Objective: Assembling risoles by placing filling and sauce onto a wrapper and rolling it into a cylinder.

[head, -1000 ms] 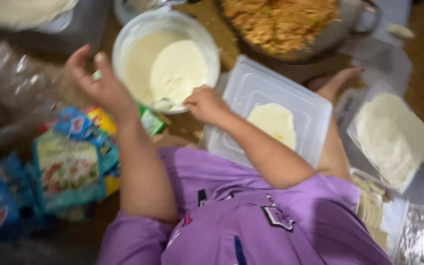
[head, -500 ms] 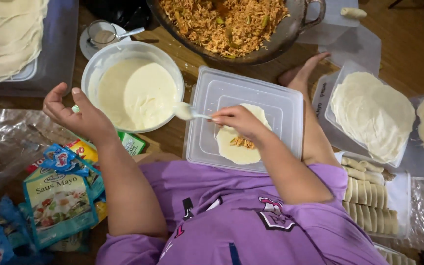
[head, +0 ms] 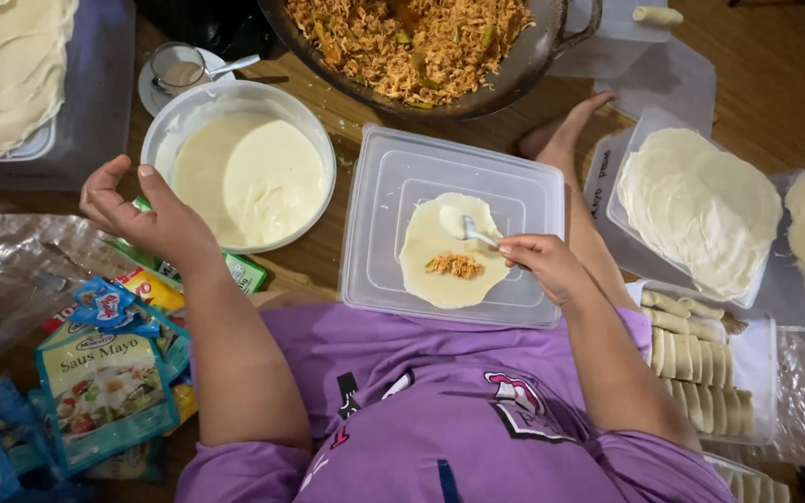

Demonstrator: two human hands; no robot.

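1. Right hand [head: 542,265] is closed on the handle of a small spoon [head: 475,233], fingers pinched together around it, with the bowl of the spoon resting on a dab of white sauce on the wrapper.
2. Round pale wrapper [head: 449,250] lies flat on an upturned clear plastic lid [head: 393,186], directly in front of the person's purple shirt [head: 440,401]. A little heap of orange shredded filling [head: 454,265] sits near the wrapper's lower middle, just beside the spoon tip.
3. Left hand [head: 146,214] holds nothing: its fingers are spread apart and loosely curled, hovering beside the rim of a white bowl [head: 165,130] of creamy sauce.
4. Colourful sauce packets [head: 104,373] lie under and below the left forearm.
5. Dark pan [head: 524,65] of the same shredded filling stands beyond the lid.
6. Stacked wrappers in a clear tray [head: 701,210] sit to the right, and finished rolls [head: 696,354] lie in rows in another tray near the right elbow.
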